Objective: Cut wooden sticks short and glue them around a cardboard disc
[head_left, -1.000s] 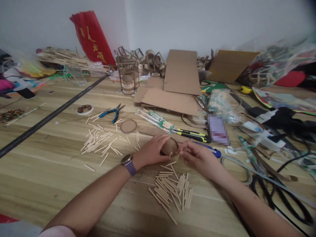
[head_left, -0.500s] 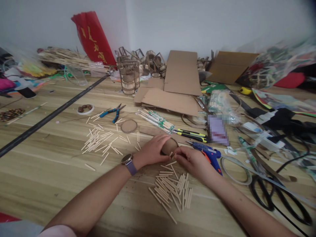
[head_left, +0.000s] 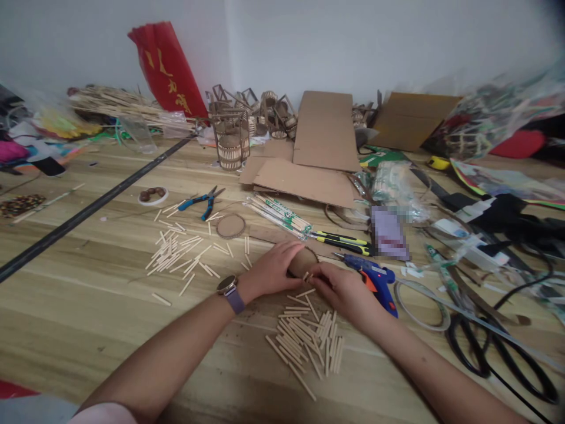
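My left hand (head_left: 272,268), with a watch on its wrist, is closed around a small round cardboard piece (head_left: 304,261) lying on the wooden floor. My right hand (head_left: 339,287) pinches a short wooden stick (head_left: 308,275) against that piece's edge. A pile of short cut sticks (head_left: 309,338) lies just in front of both hands. A blue glue gun (head_left: 373,278) lies on the floor right beside my right hand.
More cut sticks (head_left: 180,250), blue pliers (head_left: 200,201) and a cardboard ring (head_left: 230,225) lie to the left. Wrapped chopsticks (head_left: 278,215), a yellow-black knife (head_left: 342,240), cardboard sheets (head_left: 318,153) and stick-built baskets (head_left: 230,150) lie beyond. Cables and black scissors (head_left: 498,347) crowd the right.
My right hand has shifted left onto the cardboard piece, uncovering the glue gun lying on the floor. My left hand has stayed put.
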Demonstrator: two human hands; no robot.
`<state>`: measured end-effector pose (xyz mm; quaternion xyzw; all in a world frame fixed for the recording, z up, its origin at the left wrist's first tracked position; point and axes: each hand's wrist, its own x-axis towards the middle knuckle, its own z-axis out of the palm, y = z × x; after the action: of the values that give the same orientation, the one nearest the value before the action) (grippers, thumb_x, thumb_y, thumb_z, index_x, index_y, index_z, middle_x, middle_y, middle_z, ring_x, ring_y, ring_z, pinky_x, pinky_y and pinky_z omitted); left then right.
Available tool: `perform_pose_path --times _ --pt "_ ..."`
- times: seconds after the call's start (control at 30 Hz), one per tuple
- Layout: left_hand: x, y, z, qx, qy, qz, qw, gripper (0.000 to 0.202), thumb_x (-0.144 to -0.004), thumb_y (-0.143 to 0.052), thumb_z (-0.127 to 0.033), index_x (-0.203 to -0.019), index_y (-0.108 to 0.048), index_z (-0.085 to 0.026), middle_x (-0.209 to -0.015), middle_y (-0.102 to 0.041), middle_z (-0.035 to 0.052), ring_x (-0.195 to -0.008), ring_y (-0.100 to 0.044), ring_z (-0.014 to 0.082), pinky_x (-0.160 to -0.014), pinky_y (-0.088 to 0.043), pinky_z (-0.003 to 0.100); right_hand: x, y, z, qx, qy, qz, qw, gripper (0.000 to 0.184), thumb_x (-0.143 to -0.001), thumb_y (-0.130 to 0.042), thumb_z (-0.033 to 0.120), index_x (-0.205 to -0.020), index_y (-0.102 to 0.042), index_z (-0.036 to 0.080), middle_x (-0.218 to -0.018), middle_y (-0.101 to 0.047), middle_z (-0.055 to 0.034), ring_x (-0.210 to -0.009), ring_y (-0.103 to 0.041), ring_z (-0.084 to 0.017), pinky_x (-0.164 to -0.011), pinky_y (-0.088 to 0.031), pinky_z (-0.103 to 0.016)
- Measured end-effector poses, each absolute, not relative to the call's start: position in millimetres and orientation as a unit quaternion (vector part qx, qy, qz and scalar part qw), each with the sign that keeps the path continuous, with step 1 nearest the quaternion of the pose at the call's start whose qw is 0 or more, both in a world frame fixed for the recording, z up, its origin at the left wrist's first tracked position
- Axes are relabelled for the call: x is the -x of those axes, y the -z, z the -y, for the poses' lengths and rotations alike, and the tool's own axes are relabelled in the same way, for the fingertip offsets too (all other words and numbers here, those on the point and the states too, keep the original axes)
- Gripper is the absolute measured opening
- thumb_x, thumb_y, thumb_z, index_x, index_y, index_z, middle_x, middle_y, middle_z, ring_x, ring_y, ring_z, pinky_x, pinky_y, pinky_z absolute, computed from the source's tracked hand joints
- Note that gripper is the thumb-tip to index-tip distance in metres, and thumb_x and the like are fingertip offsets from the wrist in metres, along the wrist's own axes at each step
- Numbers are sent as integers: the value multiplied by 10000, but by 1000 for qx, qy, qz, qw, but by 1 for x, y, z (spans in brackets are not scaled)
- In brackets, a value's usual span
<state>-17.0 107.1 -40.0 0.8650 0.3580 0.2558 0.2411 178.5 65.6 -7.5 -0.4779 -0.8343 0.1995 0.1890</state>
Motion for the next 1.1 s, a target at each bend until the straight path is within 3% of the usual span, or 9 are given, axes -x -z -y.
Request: perform_pose_path --times 0.13,1.1 --pt "17 40 -108 -865 -259 -358 238 731 -703 -732 -281 -1340 -387 -183 -1403 -463 158 -1304 -422 295 -1105 -331 499 -178 8 -65 483 -190 834 184 132 -854 -473 161 -864 -593 215 -819 -708 -39 -733 -663 -179 -652 -482 -270" --pt "16 42 -109 -865 -263 -359 234 709 -675 -759 -263 -1299 -438 -159 -1366 -499 158 -1274 -449 297 -1090 -352 485 -182 21 -68 427 -70 876 214 138 -873 -465 142 -825 -577 208 -775 -662 -62 -743 -609 -209 -653 -462 -311"
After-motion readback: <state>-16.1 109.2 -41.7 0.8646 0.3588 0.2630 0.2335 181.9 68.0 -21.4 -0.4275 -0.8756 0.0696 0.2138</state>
